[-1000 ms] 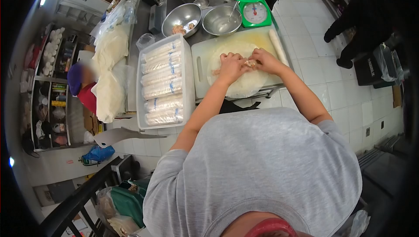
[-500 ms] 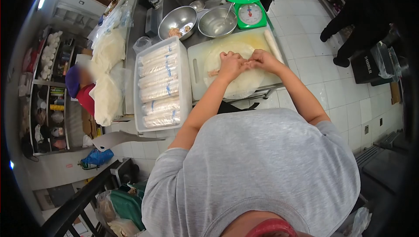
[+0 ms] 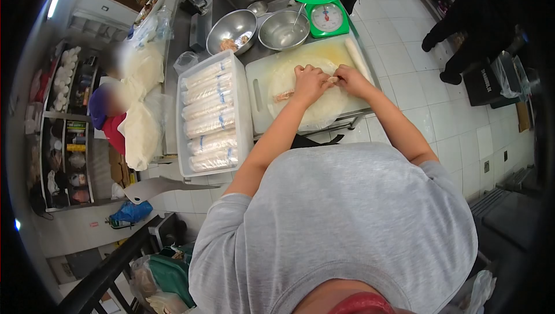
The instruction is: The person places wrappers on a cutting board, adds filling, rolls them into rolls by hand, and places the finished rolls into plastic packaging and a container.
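Observation:
A stack of thin round pale wrappers (image 3: pixel 324 111) lies on a white cutting board (image 3: pixel 261 118). Across the wrappers runs a strip of pinkish minced meat filling (image 3: pixel 283 95), its middle covered by my left hand. My left hand (image 3: pixel 312 84) is closed with curled fingers pressing down on the filling. At the strip's right end, my right hand (image 3: pixel 352 81) pinches the filling between thumb and fingers. A long pale roll (image 3: pixel 359 59) rests along the board's right side.
Left of the board stands a white plastic tub (image 3: pixel 245 123) of plastic-wrapped rolls. Behind are a steel bowl (image 3: pixel 231 28) with some filling, another steel bowl (image 3: pixel 283 30) with a spoon, and a green scale (image 3: pixel 328 19). A person (image 3: pixel 113 114) is at left; another in dark clothes (image 3: pixel 474 30) stands right.
My hands stay over the wrappers, with the fingers shifting slightly along the filling. More of the strip shows left of my left hand. The whole view has moved a little.

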`<state>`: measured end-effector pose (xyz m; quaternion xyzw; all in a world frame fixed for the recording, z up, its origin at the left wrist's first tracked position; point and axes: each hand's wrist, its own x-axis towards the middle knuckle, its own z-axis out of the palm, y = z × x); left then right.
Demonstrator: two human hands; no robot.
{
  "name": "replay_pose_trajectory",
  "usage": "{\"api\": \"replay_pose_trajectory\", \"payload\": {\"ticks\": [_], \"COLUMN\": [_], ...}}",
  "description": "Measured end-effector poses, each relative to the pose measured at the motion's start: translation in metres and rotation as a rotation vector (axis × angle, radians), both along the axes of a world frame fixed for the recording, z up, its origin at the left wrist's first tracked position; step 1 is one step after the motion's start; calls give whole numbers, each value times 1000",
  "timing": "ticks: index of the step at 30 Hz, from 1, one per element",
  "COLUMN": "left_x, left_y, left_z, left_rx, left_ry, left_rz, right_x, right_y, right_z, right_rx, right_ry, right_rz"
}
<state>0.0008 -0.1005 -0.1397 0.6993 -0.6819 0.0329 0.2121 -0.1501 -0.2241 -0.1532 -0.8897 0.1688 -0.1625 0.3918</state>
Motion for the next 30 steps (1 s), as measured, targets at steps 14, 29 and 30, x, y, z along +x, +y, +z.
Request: {"api": "replay_pose_trajectory", "payload": {"ticks": [14,29,30], "left_x": [-6,63,63], "left_y": [3,120,120], "left_z": [10,-8,-9], "left_rx": [0,26,23], "left_ry": [-23,333,357], "left_rz": [77,496,501], "right_x": [-5,34,39], "right_y": [-6,13,16], "right_z": [8,4,7], "right_rx": [51,-225,-224], "right_ry": [-8,-17,8], "right_rz": [-115,193,205]}}
